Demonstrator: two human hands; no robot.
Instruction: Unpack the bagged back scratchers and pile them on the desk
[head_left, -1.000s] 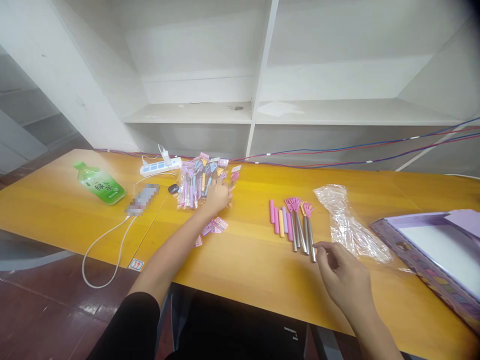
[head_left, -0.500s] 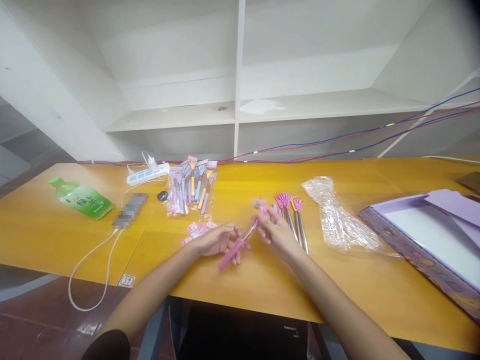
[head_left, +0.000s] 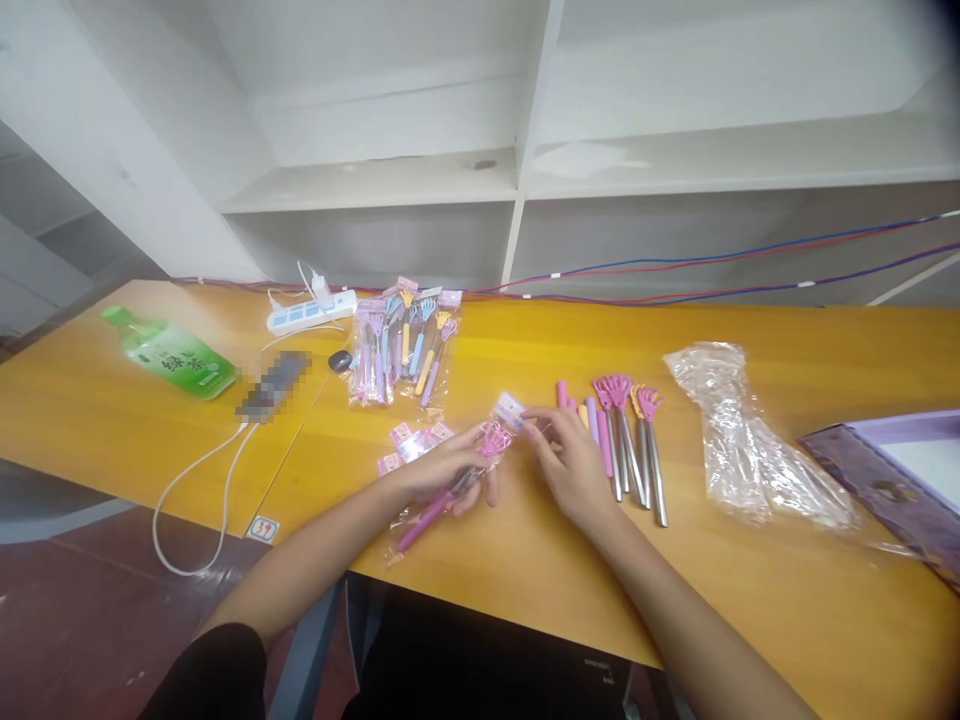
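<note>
My left hand (head_left: 454, 465) is closed around a pink back scratcher (head_left: 431, 515) with a claw-shaped head and a metal shaft. Clear plastic film shows round its handle end. My right hand (head_left: 566, 450) pinches a small printed card (head_left: 509, 408) just above the claw. Left of my hands lie several pink and lilac printed cards (head_left: 409, 445), partly covered by my left forearm. Beyond my right hand are loose claw heads on metal shafts (head_left: 621, 430) and coloured handle tubes (head_left: 592, 415). My fingers hide part of the shaft.
Bagged back scratchers (head_left: 405, 345) lie at the back, beside a power strip (head_left: 311, 312) and black mouse (head_left: 340, 361). A green bottle (head_left: 176, 355) and a cabled phone (head_left: 274, 388) are left. Clear plastic bags (head_left: 750, 440) and a purple box (head_left: 877, 480) are right.
My right hand has shifted from the scratcher's claw end to the card above it. My left hand now grips the shaft near the claw. The camera view has turned slightly.
</note>
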